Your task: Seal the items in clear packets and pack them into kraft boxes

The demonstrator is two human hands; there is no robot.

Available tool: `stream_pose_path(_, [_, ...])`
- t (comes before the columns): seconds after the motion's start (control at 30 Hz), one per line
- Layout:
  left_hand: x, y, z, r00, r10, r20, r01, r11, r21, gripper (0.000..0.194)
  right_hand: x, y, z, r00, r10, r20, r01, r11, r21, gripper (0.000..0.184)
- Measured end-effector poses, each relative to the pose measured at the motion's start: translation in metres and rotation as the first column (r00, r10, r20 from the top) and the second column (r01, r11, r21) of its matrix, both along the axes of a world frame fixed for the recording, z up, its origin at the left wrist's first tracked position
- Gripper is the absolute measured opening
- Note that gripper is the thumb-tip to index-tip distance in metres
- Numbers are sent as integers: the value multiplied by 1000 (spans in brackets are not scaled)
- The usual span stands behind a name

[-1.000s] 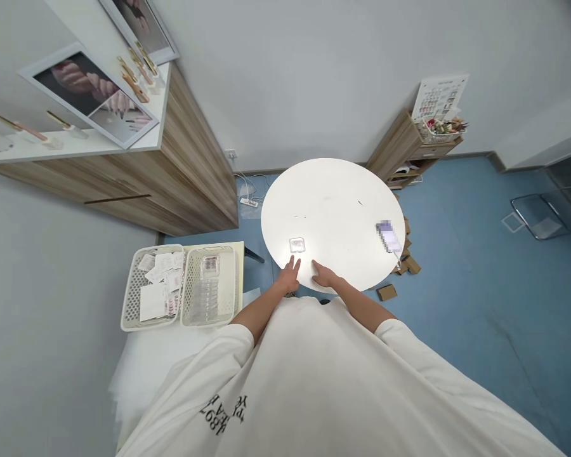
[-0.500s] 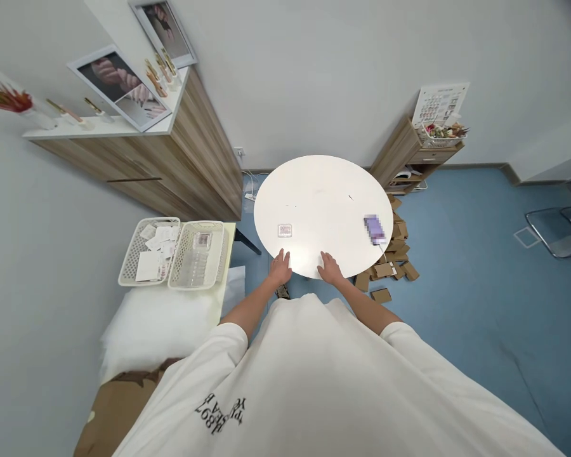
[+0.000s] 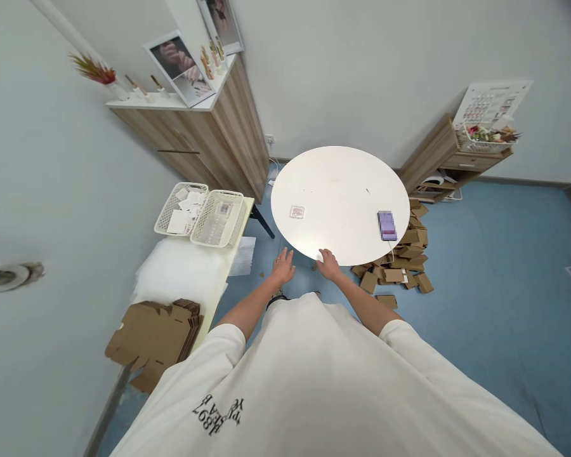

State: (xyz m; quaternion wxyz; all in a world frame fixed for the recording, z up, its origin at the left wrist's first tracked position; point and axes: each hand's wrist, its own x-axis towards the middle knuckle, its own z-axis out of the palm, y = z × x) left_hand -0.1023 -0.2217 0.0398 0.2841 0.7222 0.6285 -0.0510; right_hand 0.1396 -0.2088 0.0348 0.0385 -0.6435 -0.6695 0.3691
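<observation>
My left hand point(image 3: 282, 267) is off the near left edge of the white oval table point(image 3: 342, 178), fingers spread and holding nothing. A small clear plastic case point(image 3: 297, 212) with pinkish contents lies flat on the table, beyond that hand and apart from it. My right hand point(image 3: 329, 263) is at the table's near edge, fingers stretched out, with nothing in it. Whether its fingertips touch the tabletop I cannot tell. A purple-screened phone point(image 3: 387, 226), blurred by pixels, rests near the table's right edge with a white cable.
On a side table point(image 3: 214, 308) at left stand a basket of cards point(image 3: 159, 223) and a basket of clear cases point(image 3: 235, 236). White sheets point(image 3: 176, 270) and flattened cardboard boxes point(image 3: 147, 336) lie nearer. Small brown boxes point(image 3: 412, 251) cover floor at right. A wooden cabinet point(image 3: 233, 120) stands behind.
Both hands have drawn back from the tabletop toward my body, and the left has moved off the edge. The view has shifted back, showing more of the side table. The case stays on the table.
</observation>
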Motion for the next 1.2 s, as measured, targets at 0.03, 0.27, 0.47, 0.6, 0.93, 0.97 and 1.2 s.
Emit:
stream_pose_path(0.03, [-4, -3, 2, 1000, 21, 2, -21, 1000, -3, 70, -4, 0, -1, 1000, 22, -6, -22, 1000, 6, 60])
stream_pose_path(0.27, [-49, -27, 10, 993, 120, 4, -120, 992, 48, 68, -52, 9, -10, 985, 169, -32, -167, 984, 61, 59])
stream_pose_path(0.47, [-106, -49, 10, 979, 203, -8, -202, 977, 76, 67, -117, 12, -11, 962, 272, -38, -269, 960, 76, 60])
stream_pose_path(0.6, [-154, -66, 8, 972, 235, -18, -233, 968, 90, 64, -169, 6, -5, 945, 325, -32, -323, 945, 57, 60])
stream_pose_path(0.93, [-279, -98, -6, 941, 339, -24, -335, 938, 90, 59, -300, -24, 7, 905, 421, -66, -422, 907, -3, 55])
stream_pose_path(0.97, [-290, -100, -7, 937, 348, -25, -345, 935, 79, 59, -311, -27, 7, 899, 433, -70, -434, 901, -6, 54])
stream_pose_path(1.2, [-359, -101, -18, 880, 467, -83, -466, 884, 38, 56, -372, -38, 6, 854, 512, -86, -518, 854, -58, 51])
